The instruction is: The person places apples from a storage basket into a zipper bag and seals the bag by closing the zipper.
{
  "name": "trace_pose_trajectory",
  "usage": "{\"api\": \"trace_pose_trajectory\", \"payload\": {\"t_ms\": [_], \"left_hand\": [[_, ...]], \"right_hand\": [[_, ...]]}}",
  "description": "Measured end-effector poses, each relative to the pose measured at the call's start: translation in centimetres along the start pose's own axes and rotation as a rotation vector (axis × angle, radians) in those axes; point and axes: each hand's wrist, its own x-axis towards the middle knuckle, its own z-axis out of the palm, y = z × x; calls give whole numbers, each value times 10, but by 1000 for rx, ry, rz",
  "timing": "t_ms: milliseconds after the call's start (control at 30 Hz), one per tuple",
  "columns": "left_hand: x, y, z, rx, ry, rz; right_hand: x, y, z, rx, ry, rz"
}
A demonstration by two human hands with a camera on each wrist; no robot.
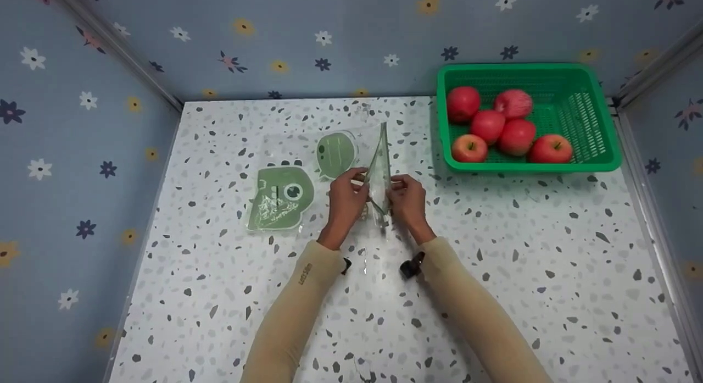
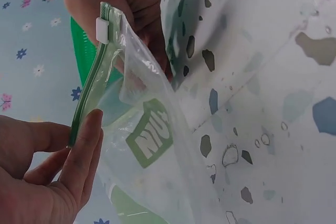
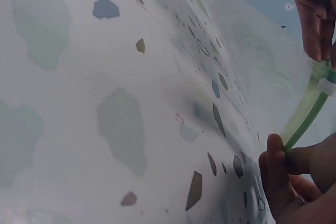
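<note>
A clear zip bag [image 1: 283, 207] printed with green dinosaur shapes lies on the table, its right end raised. On that end, the green zip strip [image 2: 86, 95] carries a white slider [image 2: 102, 31]. My left hand [image 1: 347, 201] pinches one side of the bag's mouth between thumb and fingers. Opposite it, my right hand [image 1: 409, 201] pinches the other side. Between the hands the two edges of the mouth stand apart. In the right wrist view, the right thumb and fingers [image 3: 275, 161] grip the strip below the slider. No contents show in the bag.
A green plastic basket [image 1: 596, 130] stands at the back right, holding several red apples [image 1: 517, 137]. Flower-patterned panels [image 1: 357, 42] border the speckled white table [image 1: 522, 251] at the back and both sides.
</note>
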Motion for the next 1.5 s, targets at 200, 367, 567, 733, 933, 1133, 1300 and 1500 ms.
{"api": "trace_pose_trajectory", "payload": {"t_ms": [200,367,567,733,933,1133,1300,1500], "left_hand": [[1,1,-1,-77,13,-9],[3,2,-2,-107,27,-11],[4,1,-4,-160,25,-8],[5,1,-5,-188,29,-6],[6,-3,-3,-206,15,-40],[6,-6,0,-195,-5,-52],[7,-6,2,-198,-27,-59],[8,-6,5,-216,-39,-64]], "right_hand": [[2,2,-2,-5,25,-9],[3,2,-4,3,29,-8],[4,3,-6,-6,31,0],[5,3,-7,3,27,23],[7,5,-8,20,20,60],[9,4,-11,20,13,68],[8,2,-16,22,13,-3],[6,-4,-25,-76,29,-105]]}}
